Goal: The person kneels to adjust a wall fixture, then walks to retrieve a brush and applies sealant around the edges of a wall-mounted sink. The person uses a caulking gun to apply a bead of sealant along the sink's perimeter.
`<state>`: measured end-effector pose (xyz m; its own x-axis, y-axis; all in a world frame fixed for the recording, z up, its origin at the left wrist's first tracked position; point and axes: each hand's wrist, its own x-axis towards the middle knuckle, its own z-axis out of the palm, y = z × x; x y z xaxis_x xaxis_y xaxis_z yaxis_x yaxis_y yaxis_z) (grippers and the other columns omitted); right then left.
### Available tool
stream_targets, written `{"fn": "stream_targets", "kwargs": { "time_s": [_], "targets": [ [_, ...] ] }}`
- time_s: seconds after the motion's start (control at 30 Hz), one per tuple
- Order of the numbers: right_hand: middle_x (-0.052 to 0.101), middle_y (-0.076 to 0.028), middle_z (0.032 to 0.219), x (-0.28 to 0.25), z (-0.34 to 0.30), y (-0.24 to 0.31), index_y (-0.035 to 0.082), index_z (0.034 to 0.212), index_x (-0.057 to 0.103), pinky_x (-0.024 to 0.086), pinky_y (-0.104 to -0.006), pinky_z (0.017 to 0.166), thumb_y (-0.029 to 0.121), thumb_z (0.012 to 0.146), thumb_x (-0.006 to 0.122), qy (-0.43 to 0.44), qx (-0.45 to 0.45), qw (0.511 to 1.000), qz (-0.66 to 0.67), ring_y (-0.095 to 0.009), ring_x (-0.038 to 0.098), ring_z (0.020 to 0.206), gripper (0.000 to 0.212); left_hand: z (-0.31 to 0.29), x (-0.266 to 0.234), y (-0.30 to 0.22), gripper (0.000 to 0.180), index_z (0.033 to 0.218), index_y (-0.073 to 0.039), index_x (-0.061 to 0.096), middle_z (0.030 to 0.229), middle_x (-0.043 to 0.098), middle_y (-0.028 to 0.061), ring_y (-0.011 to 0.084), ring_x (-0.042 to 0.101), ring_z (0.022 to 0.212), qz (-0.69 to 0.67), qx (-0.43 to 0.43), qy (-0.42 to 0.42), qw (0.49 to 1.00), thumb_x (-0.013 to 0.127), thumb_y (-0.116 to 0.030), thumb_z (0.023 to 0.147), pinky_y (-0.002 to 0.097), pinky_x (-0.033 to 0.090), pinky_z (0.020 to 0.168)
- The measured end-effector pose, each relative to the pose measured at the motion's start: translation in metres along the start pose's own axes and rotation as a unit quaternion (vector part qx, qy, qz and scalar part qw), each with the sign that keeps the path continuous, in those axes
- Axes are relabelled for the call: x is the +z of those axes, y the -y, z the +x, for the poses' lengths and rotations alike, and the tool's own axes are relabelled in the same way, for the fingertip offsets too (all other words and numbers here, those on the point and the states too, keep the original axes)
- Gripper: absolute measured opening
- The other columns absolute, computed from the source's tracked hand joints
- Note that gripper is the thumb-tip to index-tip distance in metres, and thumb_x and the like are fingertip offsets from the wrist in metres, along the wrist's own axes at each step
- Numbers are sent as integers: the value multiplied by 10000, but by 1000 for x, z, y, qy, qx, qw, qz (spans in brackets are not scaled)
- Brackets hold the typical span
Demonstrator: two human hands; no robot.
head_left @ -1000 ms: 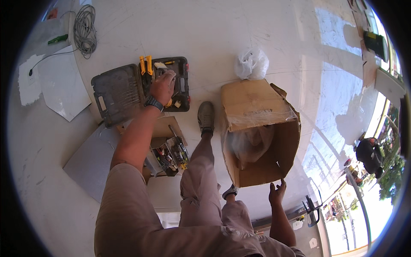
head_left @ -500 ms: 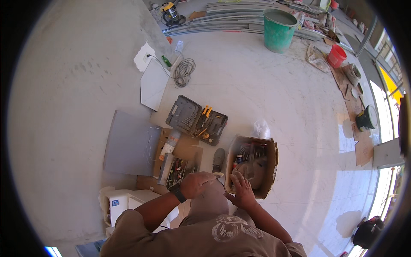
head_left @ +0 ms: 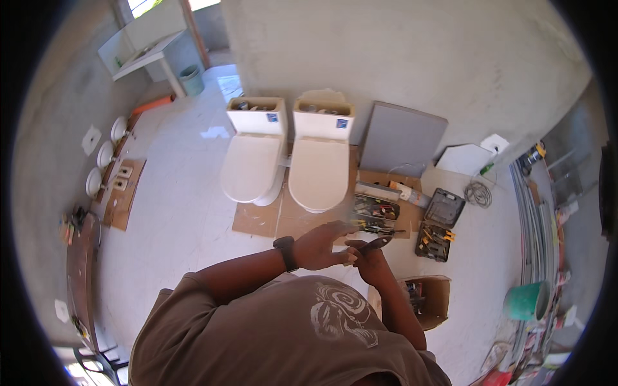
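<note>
- right hand grips pliers; dark handles, slim, held chest-high above floor
- left hand touches the pliers, fingers curled around them
- open tool tray just beyond; two white toilets behind

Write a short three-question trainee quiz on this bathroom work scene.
1. True or false: the two toilets stand side by side against the wall.
2. What does the right hand hold? A) a dark pliers-like tool B) a paint roller C) a coil of cable
3. Fill in: the open tool case lies on the floor to the ____ of the toilets, as the picture shows it.

Key: 1 true; 2 A; 3 right. The left hand meets the right in front of the chest.
</note>
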<state>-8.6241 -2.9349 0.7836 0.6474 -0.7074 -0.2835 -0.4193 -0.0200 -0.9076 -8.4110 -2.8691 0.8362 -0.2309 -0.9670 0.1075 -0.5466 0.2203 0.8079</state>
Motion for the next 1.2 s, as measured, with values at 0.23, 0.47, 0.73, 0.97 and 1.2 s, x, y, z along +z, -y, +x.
{"fn": "stream_targets", "kwargs": {
  "time_s": [0.23, 0.47, 0.73, 0.97, 1.2],
  "targets": [
    [704, -100, 977, 270, 107, 142, -3, 1222, 671, 546, -310, 708, 307, 976, 701, 277, -85, 952, 102, -151, 642, 802, 397, -277, -157, 111, 563, 1429, -6, 519, 1187, 684, 124, 191, 660, 1035, -335, -227, -86, 910, 715, -249, 960, 368, 537, 930],
    [712, -158, 1050, 470, 185, 275, 66, 1214, 712, 518, -429, 890, 438, 974, 649, 513, -247, 818, -89, -306, 666, 998, 447, -467, -275, 147, 225, 1092, -14, 671, 914, 698, 39, 110, 626, 780, -304, -318, -184, 879, 624, -220, 1016, 284, 522, 727],
    [698, -134, 1061, 598, 288, 335, 95, 1283, 680, 540, -402, 829, 297, 985, 635, 484, -341, 804, -66, -318, 690, 931, 364, -512, -387, 228, 169, 1027, -23, 645, 824, 612, 9, 102, 554, 723, -308, -366, -308, 822, 542, -156, 1008, 281, 488, 666],
    [691, -81, 1042, 673, 479, 377, 159, 1311, 669, 546, -420, 814, 365, 999, 632, 431, -400, 803, -99, -308, 695, 936, 376, -476, -553, 357, 242, 1018, 7, 641, 761, 661, 43, 111, 604, 639, -262, -446, -281, 809, 520, -202, 1032, 277, 501, 606],
    [718, -66, 1018, 729, 649, 472, 149, 1258, 707, 554, -402, 826, 338, 976, 663, 409, -395, 822, -35, -292, 706, 918, 343, -439, -713, 453, 296, 1017, 8, 643, 715, 626, 26, 91, 549, 597, -267, -448, -358, 775, 549, -269, 1054, 259, 457, 570]
  ]
}}
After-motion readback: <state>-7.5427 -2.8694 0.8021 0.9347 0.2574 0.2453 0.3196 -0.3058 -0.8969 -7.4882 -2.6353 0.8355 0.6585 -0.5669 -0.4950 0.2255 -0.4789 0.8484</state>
